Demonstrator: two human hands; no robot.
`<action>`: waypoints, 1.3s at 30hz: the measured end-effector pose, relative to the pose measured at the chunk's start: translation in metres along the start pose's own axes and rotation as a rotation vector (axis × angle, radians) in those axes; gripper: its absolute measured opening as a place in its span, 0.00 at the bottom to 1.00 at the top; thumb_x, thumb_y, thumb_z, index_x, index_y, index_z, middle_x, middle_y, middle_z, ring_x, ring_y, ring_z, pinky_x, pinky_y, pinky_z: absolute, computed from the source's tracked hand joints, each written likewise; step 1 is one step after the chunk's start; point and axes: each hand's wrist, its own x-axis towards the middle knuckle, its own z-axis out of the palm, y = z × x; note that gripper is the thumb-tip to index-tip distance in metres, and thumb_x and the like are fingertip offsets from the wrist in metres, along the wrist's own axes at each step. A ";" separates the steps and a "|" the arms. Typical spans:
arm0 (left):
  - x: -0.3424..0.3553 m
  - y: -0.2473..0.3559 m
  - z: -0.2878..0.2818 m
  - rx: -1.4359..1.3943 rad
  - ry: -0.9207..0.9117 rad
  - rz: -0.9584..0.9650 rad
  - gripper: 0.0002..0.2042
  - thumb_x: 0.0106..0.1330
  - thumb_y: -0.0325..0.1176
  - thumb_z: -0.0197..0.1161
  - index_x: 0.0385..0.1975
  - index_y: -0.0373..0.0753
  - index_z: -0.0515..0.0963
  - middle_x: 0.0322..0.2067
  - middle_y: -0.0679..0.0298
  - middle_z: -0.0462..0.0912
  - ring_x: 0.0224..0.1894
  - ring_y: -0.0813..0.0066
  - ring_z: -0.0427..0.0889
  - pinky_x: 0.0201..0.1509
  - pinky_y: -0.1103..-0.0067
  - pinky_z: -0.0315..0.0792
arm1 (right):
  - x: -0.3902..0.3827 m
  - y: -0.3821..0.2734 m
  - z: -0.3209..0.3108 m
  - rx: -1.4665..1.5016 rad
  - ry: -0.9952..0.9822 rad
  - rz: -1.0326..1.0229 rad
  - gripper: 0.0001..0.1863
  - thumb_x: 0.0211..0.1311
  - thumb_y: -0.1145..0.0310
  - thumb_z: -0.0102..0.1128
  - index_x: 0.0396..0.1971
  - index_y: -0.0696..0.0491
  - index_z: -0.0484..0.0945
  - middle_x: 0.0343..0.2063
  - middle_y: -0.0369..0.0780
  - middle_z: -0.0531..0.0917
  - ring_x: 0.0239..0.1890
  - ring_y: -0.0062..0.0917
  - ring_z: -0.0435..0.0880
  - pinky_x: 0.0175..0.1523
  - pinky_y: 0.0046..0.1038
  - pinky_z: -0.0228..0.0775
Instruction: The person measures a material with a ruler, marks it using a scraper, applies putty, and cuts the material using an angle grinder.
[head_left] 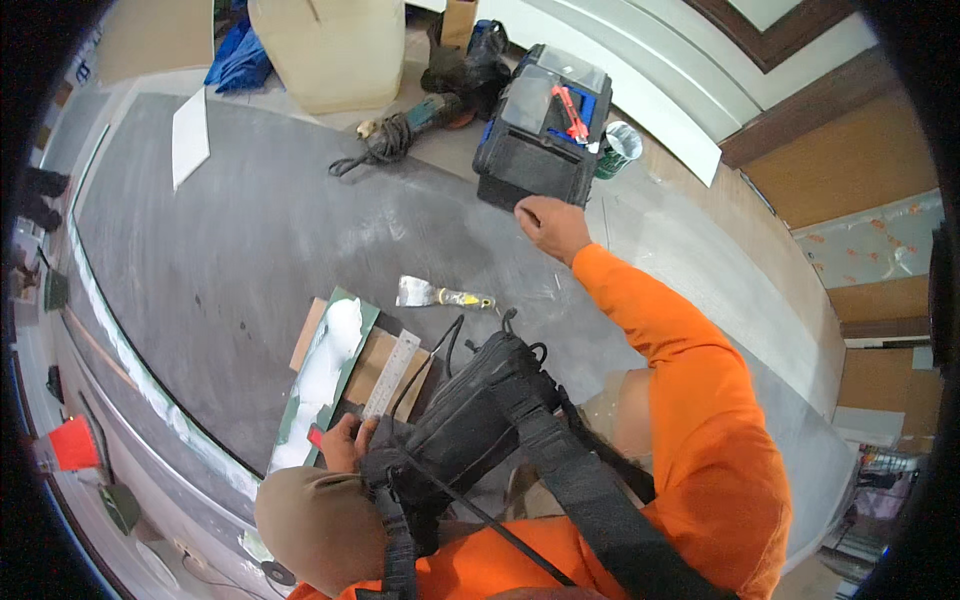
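My right hand (pixel 553 225) is closed at the near edge of a black toolbox (pixel 535 155); its curled fingertips are hidden, so I cannot tell what they hold. A red cutter (pixel 570 112) lies on the toolbox lid. Low at the left, my left hand (pixel 345 443) has its fingers closed by a small red object (pixel 316 437), mostly covered by the hand. Beside it a metal ruler (pixel 392 375) lies slanted over brown cardboard (pixel 370 355). Along the cardboard is a green board (pixel 290 425) carrying a thick layer of white filler (pixel 335 340). A putty knife (pixel 445 294) with a yellow-black handle rests on the grey surface.
A power tool (pixel 432 112) with a coiled cord lies left of the toolbox, below a large cream container (pixel 330 50). A green-white tub (pixel 620 145) stands to its right. My black chest bag (pixel 465 410) hangs over the grey floor (pixel 230 230). A red container (pixel 72 443) stands far left.
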 end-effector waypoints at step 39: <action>0.034 -0.133 -0.003 0.348 0.060 0.054 0.25 0.63 0.62 0.61 0.32 0.42 0.81 0.25 0.57 0.84 0.28 0.55 0.84 0.30 0.63 0.74 | -0.045 -0.215 0.227 0.906 -0.726 0.604 0.19 0.62 0.67 0.63 0.50 0.60 0.81 0.30 0.36 0.82 0.28 0.19 0.79 0.34 0.23 0.72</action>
